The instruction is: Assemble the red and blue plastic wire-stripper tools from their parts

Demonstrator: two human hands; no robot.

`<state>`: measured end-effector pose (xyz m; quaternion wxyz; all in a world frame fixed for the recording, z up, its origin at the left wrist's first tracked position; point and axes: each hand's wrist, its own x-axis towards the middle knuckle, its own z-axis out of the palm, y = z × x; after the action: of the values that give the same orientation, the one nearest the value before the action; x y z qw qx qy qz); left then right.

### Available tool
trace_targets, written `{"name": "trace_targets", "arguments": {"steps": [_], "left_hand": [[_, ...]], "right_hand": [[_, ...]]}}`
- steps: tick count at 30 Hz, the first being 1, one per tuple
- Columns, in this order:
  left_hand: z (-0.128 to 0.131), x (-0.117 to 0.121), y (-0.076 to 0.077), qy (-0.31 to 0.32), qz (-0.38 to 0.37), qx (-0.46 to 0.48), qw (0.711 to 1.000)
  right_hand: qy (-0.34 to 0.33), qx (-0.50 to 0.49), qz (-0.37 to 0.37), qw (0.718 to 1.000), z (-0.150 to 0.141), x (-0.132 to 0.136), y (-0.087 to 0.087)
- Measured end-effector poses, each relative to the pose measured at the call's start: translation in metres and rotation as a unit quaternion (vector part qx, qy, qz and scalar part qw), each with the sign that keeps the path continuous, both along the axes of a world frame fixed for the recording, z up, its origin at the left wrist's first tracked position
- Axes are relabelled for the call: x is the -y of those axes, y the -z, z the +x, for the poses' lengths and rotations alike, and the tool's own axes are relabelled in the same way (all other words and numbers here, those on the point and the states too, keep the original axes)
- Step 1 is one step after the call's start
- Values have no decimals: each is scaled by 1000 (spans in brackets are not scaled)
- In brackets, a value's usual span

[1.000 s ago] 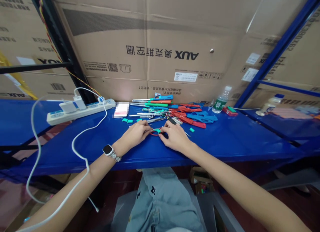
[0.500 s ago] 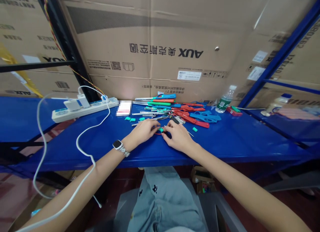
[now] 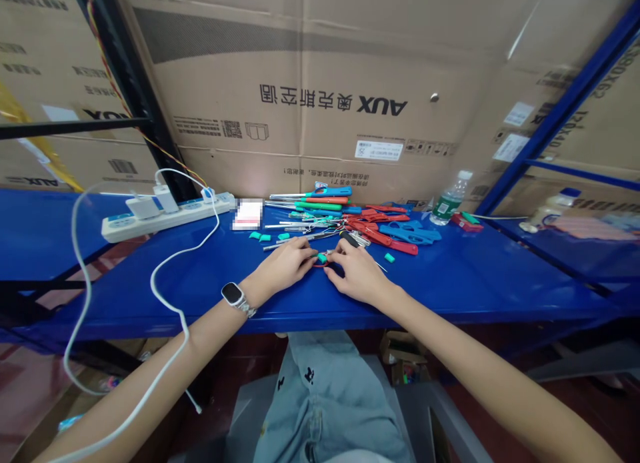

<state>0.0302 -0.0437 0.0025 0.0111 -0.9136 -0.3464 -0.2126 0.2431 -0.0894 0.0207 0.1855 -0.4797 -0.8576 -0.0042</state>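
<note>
A small green plastic piece with a thin red wire [image 3: 322, 257] sits low over the tabletop between my fingertips. My left hand [image 3: 289, 264] pinches it from the left, thumb and forefinger together. From the right, my right hand [image 3: 359, 271] has curled fingers at its other side and at the wire; the exact grip is partly hidden. Just beyond are long metal rods [image 3: 286, 225], red plastic handle shells [image 3: 375, 228] and blue handle shells [image 3: 410, 232]. A dark-handled screwdriver [image 3: 349, 239] lies behind my right hand. Loose green pieces [image 3: 265, 237] lie to the left, with another green piece [image 3: 389, 257] to the right.
A white power strip [image 3: 167, 218] with plugs stands at the left, and its white cable [image 3: 159, 276] hangs across my left forearm. At the back right are a water bottle [image 3: 449, 198] and a red box [image 3: 467, 222]. Large cardboard [image 3: 300, 63] closes off the back of the blue table [image 3: 480, 276].
My left hand and wrist have shifted very slightly, and the green piece has turned a little between my fingers. My right hand stays nearly still.
</note>
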Motion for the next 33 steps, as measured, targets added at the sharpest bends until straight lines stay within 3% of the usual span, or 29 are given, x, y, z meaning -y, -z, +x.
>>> {"name": "trace_targets", "arguments": {"steps": [6, 13, 20, 33], "left_hand": [[2, 2, -2, -3, 6, -7, 1000], [0, 1, -1, -11, 4, -12, 1000], [0, 1, 0, -12, -1, -8, 1000], [-1, 1, -3, -26, -2, 8, 1000]], "right_hand": [[-26, -117, -19, 993, 26, -27, -5], [-93, -28, -94, 991, 38, -59, -21], [-84, 73, -65, 992, 30, -59, -31], [-72, 66, -50, 994, 37, -52, -25]]}}
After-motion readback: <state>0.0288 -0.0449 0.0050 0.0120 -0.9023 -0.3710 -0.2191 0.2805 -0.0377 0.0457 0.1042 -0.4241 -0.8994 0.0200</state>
